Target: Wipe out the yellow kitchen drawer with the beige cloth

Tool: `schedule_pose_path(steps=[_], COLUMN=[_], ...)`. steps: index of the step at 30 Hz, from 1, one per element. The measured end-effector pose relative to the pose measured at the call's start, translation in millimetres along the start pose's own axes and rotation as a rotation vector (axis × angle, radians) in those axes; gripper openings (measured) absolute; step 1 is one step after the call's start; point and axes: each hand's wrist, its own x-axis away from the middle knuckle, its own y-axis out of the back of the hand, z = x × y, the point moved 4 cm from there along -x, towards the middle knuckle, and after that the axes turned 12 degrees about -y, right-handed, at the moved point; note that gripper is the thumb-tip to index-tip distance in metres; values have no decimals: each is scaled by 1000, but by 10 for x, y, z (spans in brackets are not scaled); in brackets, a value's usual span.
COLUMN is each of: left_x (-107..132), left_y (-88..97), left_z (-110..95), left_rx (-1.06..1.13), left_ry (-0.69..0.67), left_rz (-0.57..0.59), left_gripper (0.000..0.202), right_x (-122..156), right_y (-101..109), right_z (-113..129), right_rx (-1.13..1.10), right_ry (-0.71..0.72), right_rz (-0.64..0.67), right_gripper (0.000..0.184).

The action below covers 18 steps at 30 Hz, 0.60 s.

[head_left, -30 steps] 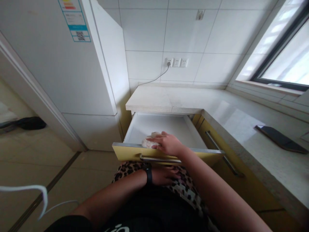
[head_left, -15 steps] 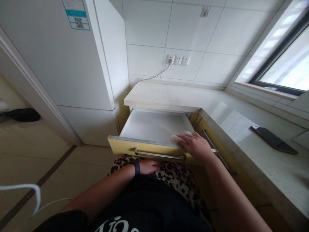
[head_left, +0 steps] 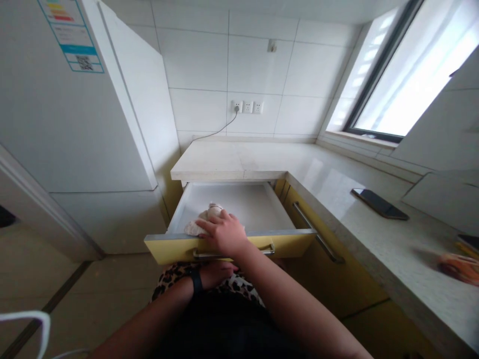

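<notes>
My right hand [head_left: 226, 233] is closed on a crumpled whitish cloth [head_left: 195, 227] at the front left of the pulled-out drawer [head_left: 258, 204]. The cloth lies against the inner side and top edge of the yellow drawer front [head_left: 168, 248]. Part of it is hidden under my fingers. Below the metal drawer handle [head_left: 267, 249], my left hand [head_left: 217, 274] rests flat against my leopard-print clothing, holding nothing that I can see. A dark band sits on that wrist.
A pale countertop [head_left: 232, 158] runs behind the drawer and along the right, bearing a dark phone [head_left: 379, 203] and a blurred orange-brown item [head_left: 458, 268]. A tall white refrigerator [head_left: 86, 134] stands at left. A cord [head_left: 215, 133] drops from the wall socket. Yellow cabinets [head_left: 329, 271] lie at right.
My right hand has slid the cloth from the drawer's front right corner to its front left. My left hand stays at my lap. The camera view has shifted to the right.
</notes>
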Motion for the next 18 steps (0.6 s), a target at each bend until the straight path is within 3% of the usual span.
schedule_pose_path(steps=[4, 10, 13, 15, 18], left_x=[47, 42, 32, 23, 8], left_y=[-5, -34, -49, -52, -40], left_z=[104, 184, 215, 221, 217], left_rx=[37, 81, 125, 133, 106], left_ry=[82, 141, 180, 189, 194], left_rz=[7, 16, -9, -6, 21], left_gripper=[42, 41, 43, 43, 42], right_x=[286, 860, 1061, 1093, 972], right_y=[136, 392, 486, 499, 425], right_z=[-533, -1698, -2128, -2206, -1956], right_rx=[52, 223, 327, 370, 401], right_ry=[-129, -288, -404, -465, -442], right_rz=[-20, -127, -186, -189, -114], right_gripper=[41, 38, 39, 38, 37])
